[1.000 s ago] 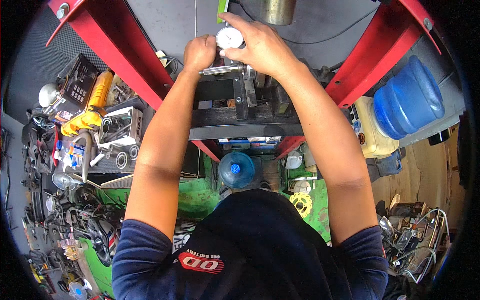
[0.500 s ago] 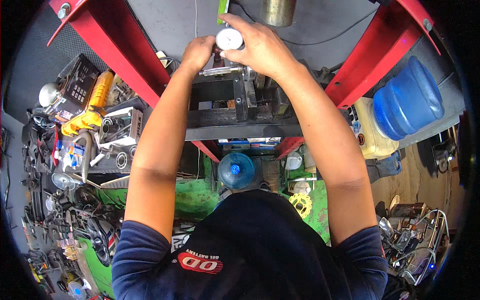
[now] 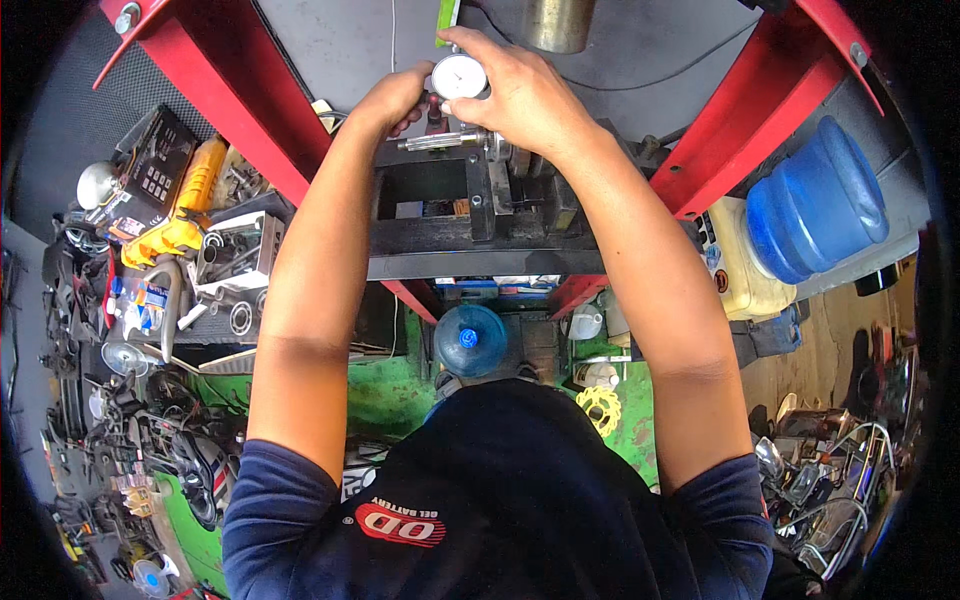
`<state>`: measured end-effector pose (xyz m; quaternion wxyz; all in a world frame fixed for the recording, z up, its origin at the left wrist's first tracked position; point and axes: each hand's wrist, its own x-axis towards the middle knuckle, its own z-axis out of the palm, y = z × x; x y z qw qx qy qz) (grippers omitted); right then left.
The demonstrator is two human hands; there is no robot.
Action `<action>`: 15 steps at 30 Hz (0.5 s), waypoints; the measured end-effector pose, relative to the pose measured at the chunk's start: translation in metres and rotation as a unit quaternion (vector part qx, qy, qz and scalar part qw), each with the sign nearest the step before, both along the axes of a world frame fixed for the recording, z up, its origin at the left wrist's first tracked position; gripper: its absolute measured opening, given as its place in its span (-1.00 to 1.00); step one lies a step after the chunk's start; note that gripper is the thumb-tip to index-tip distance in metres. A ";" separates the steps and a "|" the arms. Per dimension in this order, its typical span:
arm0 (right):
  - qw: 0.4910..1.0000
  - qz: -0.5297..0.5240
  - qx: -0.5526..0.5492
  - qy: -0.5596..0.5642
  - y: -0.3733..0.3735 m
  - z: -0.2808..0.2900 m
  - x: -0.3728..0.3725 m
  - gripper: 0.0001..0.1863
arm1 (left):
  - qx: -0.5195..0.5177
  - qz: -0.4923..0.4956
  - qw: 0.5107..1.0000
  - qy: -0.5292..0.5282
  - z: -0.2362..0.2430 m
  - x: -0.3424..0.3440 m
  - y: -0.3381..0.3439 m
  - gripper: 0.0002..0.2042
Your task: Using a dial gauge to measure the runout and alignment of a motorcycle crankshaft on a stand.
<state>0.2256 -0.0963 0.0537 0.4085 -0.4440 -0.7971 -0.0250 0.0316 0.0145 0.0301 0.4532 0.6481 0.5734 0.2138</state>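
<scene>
A dial gauge (image 3: pixel 459 76) with a round white face sits between the thumb and forefinger of my right hand (image 3: pixel 522 98), which grips its rim from the right. Close by its left edge is my left hand (image 3: pixel 398 100), fingers curled under and thumb stretched towards the gauge; what these fingers hold is hidden. Just below the gauge stands a dark red post (image 3: pixel 436 118), beside the left fingers. A shiny splined shaft (image 3: pixel 440 142) lies crosswise under both hands, its right end running into metal parts on the black steel frame (image 3: pixel 480 262).
Red press uprights (image 3: pixel 245 95) rise on both sides. A brass-coloured cylinder (image 3: pixel 556 24) hangs above my right hand. Left is a bench with a yellow tool case (image 3: pixel 190 205) and bearings. Blue water jugs (image 3: pixel 815 205) stand right; another (image 3: pixel 470 340) is below the frame.
My left hand has turned and shifted slightly left off the post, so its curled fingers now show. The right hand and the dial gauge stay in place.
</scene>
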 end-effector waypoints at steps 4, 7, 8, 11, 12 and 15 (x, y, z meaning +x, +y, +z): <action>1.000 -0.012 -0.025 -0.005 -0.003 0.004 -0.003 -0.20 | -0.028 -0.013 0.996 0.079 0.013 0.005 -0.001 -0.63; 0.999 -0.034 -0.007 -0.017 -0.009 0.009 -0.006 -0.19 | 0.032 -0.034 0.992 0.115 0.008 0.007 0.001 -0.67; 0.999 -0.035 -0.009 -0.017 -0.008 0.007 -0.007 -0.19 | 0.031 -0.034 0.992 0.115 0.005 0.007 0.004 -0.67; 0.998 -0.049 -0.002 -0.025 -0.003 0.004 -0.009 -0.19 | 0.077 -0.032 0.990 0.113 -0.006 0.002 0.017 -0.67; 0.999 -0.040 0.001 -0.023 -0.002 0.005 -0.010 -0.20 | 0.121 -0.047 0.982 0.139 -0.012 -0.001 0.022 -0.67; 0.999 -0.037 0.001 -0.024 -0.002 0.005 -0.008 -0.23 | 0.230 -0.108 0.941 0.224 -0.011 -0.001 0.018 -0.65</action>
